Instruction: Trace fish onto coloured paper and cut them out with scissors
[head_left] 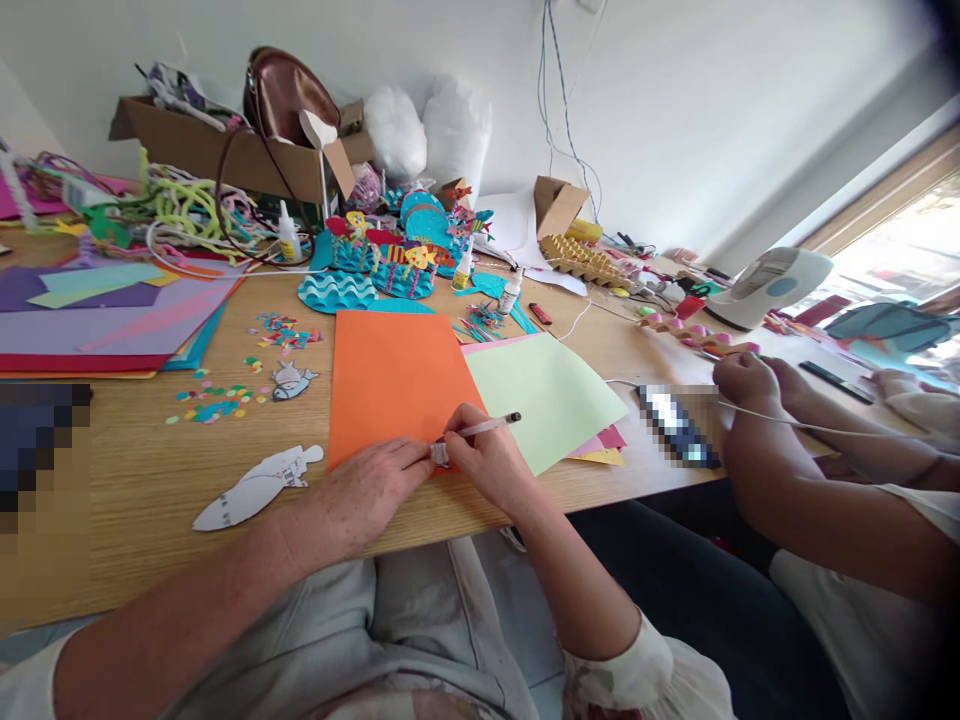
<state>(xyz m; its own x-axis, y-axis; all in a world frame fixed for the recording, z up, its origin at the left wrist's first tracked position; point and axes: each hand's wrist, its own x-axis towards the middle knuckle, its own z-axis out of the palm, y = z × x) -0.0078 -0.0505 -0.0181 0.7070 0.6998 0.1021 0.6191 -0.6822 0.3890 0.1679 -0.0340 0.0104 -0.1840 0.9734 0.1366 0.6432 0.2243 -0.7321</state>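
Observation:
My right hand (484,455) is wrapped round a pen (491,425) with a clear barrel and a dark end; its tip is hidden behind my fingers. Beneath it, a small grey-and-white paper cutout (440,456) lies on an orange sheet (394,375), near the sheet's lower edge. My left hand (375,490) rests flat, fingers stretched out, with its fingertips at the cutout's left edge. Left of that arm lies a white paper cutout (259,488) with drawn marks. A blue-grey fish cutout (292,381) sits left of the orange sheet.
A pale green sheet (536,385) lies at the right over other papers. Confetti dots (217,405) are scattered left. Glue bottles (510,292) and blue paper decorations (405,255) stand behind. Another person's hands (750,380) hold a pink-and-gold strip at right, near a phone (677,425).

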